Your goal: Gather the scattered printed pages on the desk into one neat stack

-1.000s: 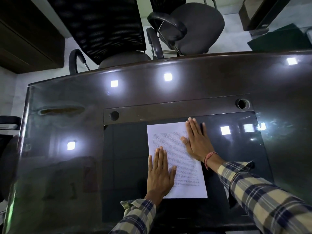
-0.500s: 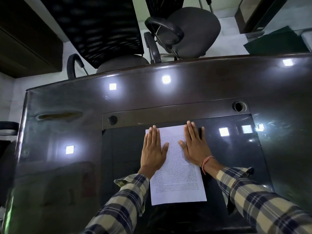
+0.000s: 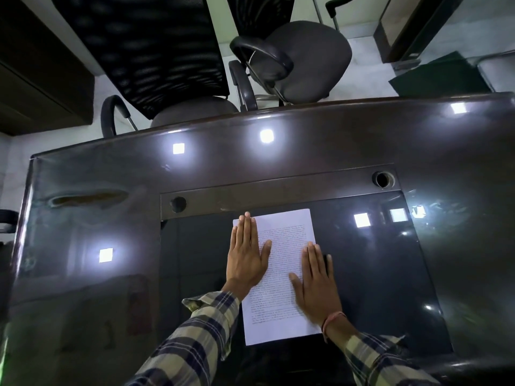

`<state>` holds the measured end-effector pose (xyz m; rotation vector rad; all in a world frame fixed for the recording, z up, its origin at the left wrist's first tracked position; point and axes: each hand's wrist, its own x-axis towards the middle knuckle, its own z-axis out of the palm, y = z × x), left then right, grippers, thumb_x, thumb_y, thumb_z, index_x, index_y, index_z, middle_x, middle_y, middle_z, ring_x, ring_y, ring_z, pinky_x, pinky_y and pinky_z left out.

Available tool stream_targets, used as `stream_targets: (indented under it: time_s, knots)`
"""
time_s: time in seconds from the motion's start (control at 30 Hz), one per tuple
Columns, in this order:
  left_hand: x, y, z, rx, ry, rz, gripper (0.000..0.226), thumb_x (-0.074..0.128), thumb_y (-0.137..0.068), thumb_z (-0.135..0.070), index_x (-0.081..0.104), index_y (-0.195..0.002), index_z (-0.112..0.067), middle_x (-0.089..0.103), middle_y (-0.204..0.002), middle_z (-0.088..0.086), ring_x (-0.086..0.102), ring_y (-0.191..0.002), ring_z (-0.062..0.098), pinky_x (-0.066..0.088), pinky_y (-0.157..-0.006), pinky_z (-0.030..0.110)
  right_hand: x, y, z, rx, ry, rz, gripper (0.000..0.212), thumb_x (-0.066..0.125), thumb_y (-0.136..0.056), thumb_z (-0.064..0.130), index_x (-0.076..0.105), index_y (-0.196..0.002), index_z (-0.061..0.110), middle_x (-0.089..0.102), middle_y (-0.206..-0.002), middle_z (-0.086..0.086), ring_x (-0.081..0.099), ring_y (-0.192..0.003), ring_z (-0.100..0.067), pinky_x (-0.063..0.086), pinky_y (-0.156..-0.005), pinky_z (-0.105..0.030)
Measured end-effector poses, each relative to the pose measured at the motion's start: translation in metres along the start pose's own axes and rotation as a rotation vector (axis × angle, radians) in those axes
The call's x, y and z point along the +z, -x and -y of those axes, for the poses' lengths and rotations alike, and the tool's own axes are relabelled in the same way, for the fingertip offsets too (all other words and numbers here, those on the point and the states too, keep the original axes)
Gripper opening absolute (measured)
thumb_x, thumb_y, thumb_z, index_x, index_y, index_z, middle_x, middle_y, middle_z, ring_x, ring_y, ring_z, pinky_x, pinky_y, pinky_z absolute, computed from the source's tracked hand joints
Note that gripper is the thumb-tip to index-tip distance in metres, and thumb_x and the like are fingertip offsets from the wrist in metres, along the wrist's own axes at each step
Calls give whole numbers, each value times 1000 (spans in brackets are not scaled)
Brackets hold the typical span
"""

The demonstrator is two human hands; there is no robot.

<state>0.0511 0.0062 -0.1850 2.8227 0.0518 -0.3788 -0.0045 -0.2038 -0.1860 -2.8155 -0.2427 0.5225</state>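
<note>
printed pages (image 3: 281, 271) in one stack, lower centre of the frame, on the dark glossy table (image 3: 278, 160). left hand (image 3: 246, 259) lies flat along the stack's left edge, right hand (image 3: 316, 285) flat along its right edge; both grips open, fingers straight. two office chairs (image 3: 303, 59) at upper centre.

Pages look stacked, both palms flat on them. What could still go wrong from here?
1. The desk is glossy; with the left hand and right hand pressing flat along opposite long edges, a sideways push may slide or fan the stack of pages.
2. The stack sits slightly skewed to the dark inset panel, so edges may stay uneven.
3. Lower sheets are hidden; misalignment there cannot be ruled out.
</note>
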Motion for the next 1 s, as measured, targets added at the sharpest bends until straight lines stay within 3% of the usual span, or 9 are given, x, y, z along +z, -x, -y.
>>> stream_targets:
  time_s: [0.1, 0.17, 0.27, 0.4, 0.6, 0.8, 0.93, 1.0]
  knots:
    - [0, 14, -8, -14, 31, -44, 78, 32, -109, -53, 3, -165, -7, -8, -174, 9, -8, -160, 24, 2, -131, 46, -1, 0, 2, -2, -15, -1, 76, 25, -106, 53, -1, -162, 9, -10, -171, -6, -8, -158, -21, 7, -127, -52]
    - [14, 41, -21, 88, 64, -53, 78, 42, -108, -47, 12, -163, -2, 2, -173, 14, 1, -161, 27, 8, -130, 50, 0, 0, -1, -9, -4, -10, 76, 26, -106, 53, 2, -162, 8, -8, -171, -7, -6, -158, -23, 8, -126, -53]
    - [34, 81, -21, 129, 42, -15, 76, 41, -108, -49, 15, -163, -4, 5, -174, 11, 5, -161, 23, 13, -129, 47, 2, 0, 1, -24, -13, -33, 77, 32, -105, 51, 5, -162, 6, -4, -171, -9, -2, -158, -24, 12, -126, -54]
    - [30, 80, -3, -27, 34, -22, 75, 32, -109, -51, 6, -165, -10, -4, -174, 4, -2, -161, 19, 4, -130, 44, 3, 0, -2, -32, -20, -54, 76, 32, -105, 49, 5, -162, 6, -4, -171, -8, -2, -158, -24, 11, -127, -54]
    - [23, 81, -1, -57, 69, 14, 75, 29, -110, -52, -4, -165, -14, -14, -173, -1, -12, -160, 16, -6, -130, 39, 2, 0, -1, -15, -20, -16, 76, 22, -105, 54, -1, -162, 9, -8, -171, -6, -5, -158, -23, 9, -127, -52]
    - [10, 79, 3, -43, -14, 120, 79, 12, -106, -65, -13, -164, -16, -25, -170, -2, -21, -157, 16, -16, -126, 37, -8, 0, -8, -29, 36, 93, 81, 7, -102, 65, -9, -161, 12, -16, -170, -5, -11, -158, -23, -1, -126, -48]
    - [-25, 76, 3, -16, -6, 176, 78, 20, -107, -62, 3, -166, -15, -12, -173, 2, -9, -160, 22, -13, -125, 44, -35, 1, -5, -46, 81, 159, 79, 7, -103, 63, 1, -162, 10, -11, -170, -7, -17, -156, -23, -13, -124, -52]
    - [-54, 66, -2, -37, 198, 138, 73, 33, -107, -58, 19, -165, -17, 5, -174, 2, 5, -161, 23, 3, -128, 41, -63, -1, 6, -85, -36, 110, 73, 16, -105, 59, 13, -162, 12, -1, -171, -7, -8, -158, -24, -12, -126, -45]
